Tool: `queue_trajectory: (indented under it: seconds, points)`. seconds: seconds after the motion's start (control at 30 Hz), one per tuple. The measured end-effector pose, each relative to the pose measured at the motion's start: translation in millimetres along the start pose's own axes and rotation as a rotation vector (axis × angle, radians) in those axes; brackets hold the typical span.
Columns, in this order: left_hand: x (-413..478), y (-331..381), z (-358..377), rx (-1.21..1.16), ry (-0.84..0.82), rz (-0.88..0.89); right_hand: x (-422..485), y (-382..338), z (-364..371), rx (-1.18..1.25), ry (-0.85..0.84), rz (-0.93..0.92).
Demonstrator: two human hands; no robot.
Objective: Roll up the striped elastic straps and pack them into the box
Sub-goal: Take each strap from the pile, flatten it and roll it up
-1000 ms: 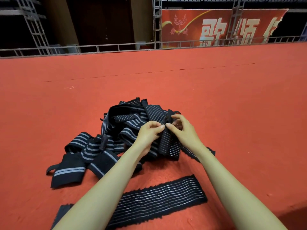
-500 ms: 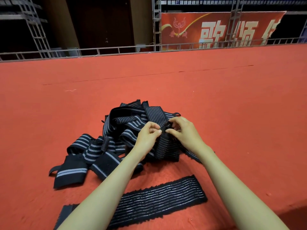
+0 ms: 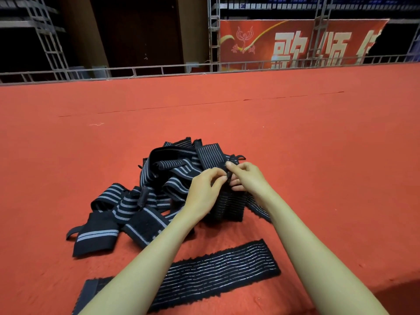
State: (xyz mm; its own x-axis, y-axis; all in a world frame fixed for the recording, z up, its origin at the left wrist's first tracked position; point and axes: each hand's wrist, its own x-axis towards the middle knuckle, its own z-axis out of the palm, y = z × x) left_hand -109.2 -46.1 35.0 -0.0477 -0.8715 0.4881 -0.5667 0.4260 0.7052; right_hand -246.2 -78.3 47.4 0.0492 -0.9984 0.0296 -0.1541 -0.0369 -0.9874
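Left hand and right hand each hold a pinching grip on the striped strap, at its top end.

Both hands, left hand and right hand, pinch a striped strap above the pile

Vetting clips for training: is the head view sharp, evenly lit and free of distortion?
Head view: soft, even light on the red felt table; left hand and right hand, pinching a black grey-striped elastic strap, look sharp; dark background; grey metal trusses lean apart, so wide-angle distortion.
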Motion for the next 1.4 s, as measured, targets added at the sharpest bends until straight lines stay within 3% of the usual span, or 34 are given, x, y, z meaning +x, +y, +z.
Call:
queue_trajectory:
  seconds: [0.1, 0.27, 0.33, 0.53, 0.63, 0.77, 0.87, 0.97, 1.1, 1.23, 1.4]
  points:
    - [-5, -1, 1, -0.009, 0.046, -0.062, 3, 3, 2, 0.010, -0.015, 0.015]
    - [7, -15, -11, -0.367, 0.315, -0.535, 3, 9, -4, 0.018, 0.151, -0.029]
    - [8, -23, -20, -0.382, 0.334, -0.585, 2, 13, -14, -0.045, 0.175, -0.041]
    - [11, -9, -21, -0.300, 0.223, -0.444, 2, 8, -16, -0.262, 0.275, -0.111]
    - [10, -1, -22, -0.235, 0.113, -0.252, -6, 7, -13, -0.430, 0.311, -0.292]
    - [6, 6, -18, -0.097, -0.016, -0.035, -15, -1, -8, -0.560, -0.013, -0.512]
    - [3, 9, -18, -0.135, 0.036, -0.024, -16, -6, -10, -0.463, -0.060, -0.483]
    - [-4, 9, -13, -0.229, 0.080, -0.129, -14, -5, -15, -0.435, 0.007, -0.466]
    - [-21, -5, 2, 0.132, 0.028, -0.207, -7, -2, -18, -0.358, 0.109, -0.434]
    - [-27, -6, 3, 0.131, 0.154, -0.212, -2, 6, -18, -0.385, 0.263, -0.377]
    - [-20, 3, 1, 0.238, 0.166, -0.083, -2, 13, -14, -0.080, 0.342, -0.199]
